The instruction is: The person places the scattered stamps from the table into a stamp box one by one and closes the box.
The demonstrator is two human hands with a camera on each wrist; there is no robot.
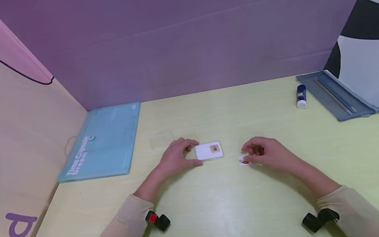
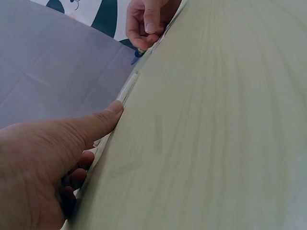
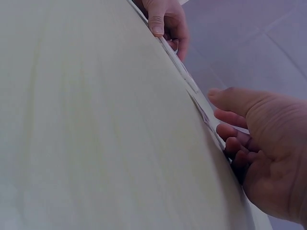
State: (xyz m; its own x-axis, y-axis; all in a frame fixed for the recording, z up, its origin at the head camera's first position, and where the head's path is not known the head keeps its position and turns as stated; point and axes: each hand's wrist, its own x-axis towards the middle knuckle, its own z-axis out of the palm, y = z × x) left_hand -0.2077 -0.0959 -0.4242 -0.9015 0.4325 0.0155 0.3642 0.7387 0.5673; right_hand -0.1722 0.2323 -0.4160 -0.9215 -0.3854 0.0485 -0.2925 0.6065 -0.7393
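A flat white stack of cards (image 1: pixel 204 152) with rounded corners lies on the table, a small square picture near its right end. My left hand (image 1: pixel 179 157) holds its left end, thumb on the near edge and index finger on the far edge. To the right, a small picture card (image 1: pixel 241 162) lies on the table, partly hidden under my right hand (image 1: pixel 268 153). In the right wrist view, the right thumb (image 3: pixel 225 98) stands apart from that card, and the other fingers are loosely curled beside it. A clear plastic lid (image 1: pixel 156 141) lies behind my left hand.
A blue document folder (image 1: pixel 112 146) lies at the left by the wall. At the back right are a glue stick (image 1: pixel 301 96) and a grey-blue zip pouch (image 1: pixel 333 101) with long thin items inside. A purple panel (image 1: pixel 187 41) closes off the table's far edge.
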